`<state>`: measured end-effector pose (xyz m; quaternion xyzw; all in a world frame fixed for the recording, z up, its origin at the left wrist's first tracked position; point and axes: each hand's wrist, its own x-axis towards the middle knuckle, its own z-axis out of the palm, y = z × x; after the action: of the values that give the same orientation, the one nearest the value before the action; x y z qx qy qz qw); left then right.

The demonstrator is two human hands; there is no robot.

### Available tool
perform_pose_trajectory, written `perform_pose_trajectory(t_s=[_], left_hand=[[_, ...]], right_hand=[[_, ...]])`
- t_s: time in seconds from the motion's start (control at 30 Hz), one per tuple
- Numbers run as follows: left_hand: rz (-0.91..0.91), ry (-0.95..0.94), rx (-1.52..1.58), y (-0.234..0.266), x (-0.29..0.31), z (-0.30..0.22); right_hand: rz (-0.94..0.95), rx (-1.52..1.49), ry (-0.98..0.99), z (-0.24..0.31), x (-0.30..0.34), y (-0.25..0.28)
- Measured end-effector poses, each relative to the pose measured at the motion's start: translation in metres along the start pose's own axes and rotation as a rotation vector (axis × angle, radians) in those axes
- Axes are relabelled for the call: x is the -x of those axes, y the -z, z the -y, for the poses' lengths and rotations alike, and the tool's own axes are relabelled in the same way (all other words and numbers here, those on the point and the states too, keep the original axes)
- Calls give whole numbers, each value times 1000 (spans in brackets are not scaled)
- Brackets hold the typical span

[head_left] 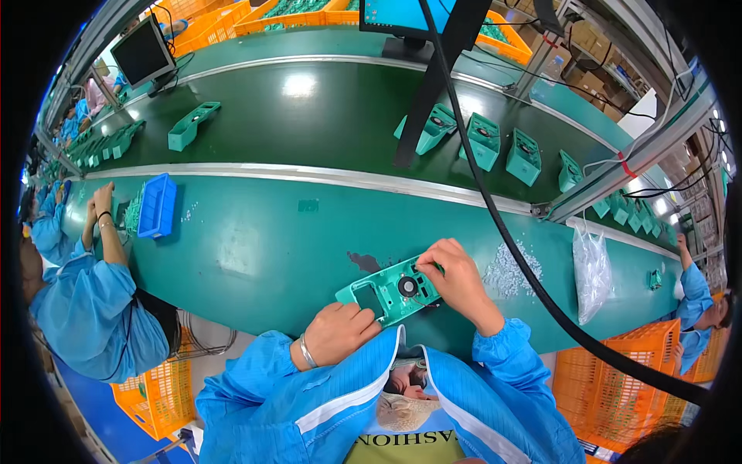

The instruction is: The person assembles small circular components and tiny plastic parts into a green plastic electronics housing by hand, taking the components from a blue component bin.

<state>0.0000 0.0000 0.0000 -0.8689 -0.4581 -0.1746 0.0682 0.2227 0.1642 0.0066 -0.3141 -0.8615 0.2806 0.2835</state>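
Observation:
A green plastic housing [393, 305] lies tilted on the bench in front of me, with a handle-like opening at its left end. A round black speaker [407, 287] sits in its middle, and thin wires show beside it. My left hand [338, 332] is closed on the housing's near left edge. At the far right end my right hand [456, 280] is bent over the housing, thumb and fingers pinched together. Whatever is between those fingertips is hidden.
Small whitish pieces [514, 269] lie heaped right of my hands, near a hanging clear bag [591, 274]. A black cable [495, 209] crosses the view. Beyond the metal rail, green housings [481, 141] stand on the belt. A blue bin [157, 206] and a co-worker [100, 301] are at left.

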Motion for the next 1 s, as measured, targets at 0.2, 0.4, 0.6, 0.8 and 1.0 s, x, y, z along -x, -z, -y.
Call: perform_pose_trajectory(t_s=[0.2,0.4,0.6,0.8,1.0], left_hand=[[14,35,50,9,0,-11],[40,35,54,11,-1,-12],[21,47,81,12,-3,-13],[19,39,60,11,-3,-10],[69,76,135,-1,6,-12]], right_hand=[[200,-96,91,21,20,10],[322,-22,127,25,28,15],[344,6,141,28,27,17],[307,87,201,38,23,17],[421,297,304,45,6,12]])
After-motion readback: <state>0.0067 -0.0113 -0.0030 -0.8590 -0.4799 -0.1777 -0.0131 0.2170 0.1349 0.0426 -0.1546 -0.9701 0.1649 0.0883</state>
